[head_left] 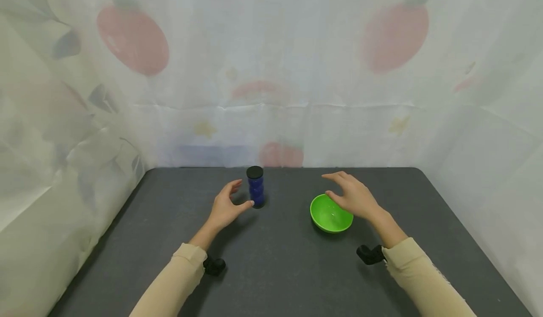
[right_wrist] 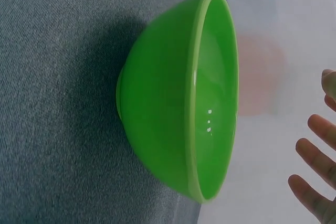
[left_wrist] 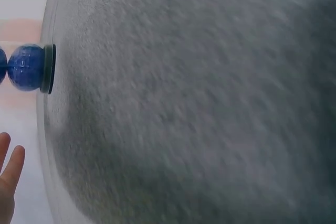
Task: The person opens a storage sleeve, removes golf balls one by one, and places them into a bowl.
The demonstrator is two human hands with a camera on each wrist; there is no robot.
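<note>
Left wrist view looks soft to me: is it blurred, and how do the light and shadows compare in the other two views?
Left wrist: the grey table is smeared, with dark corners; the blue container stays readable. Head: even, soft light, faint shadows beside the left hand and under the green bowl. Right wrist: sharp, with small glints inside the bowl and a dark shadow beneath it.

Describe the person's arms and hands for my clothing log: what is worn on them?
Both arms wear long, pale beige sleeves reaching to the wrists. The left hand and right hand are bare, with no gloves visible. A small black camera unit is strapped under each wrist.
</note>
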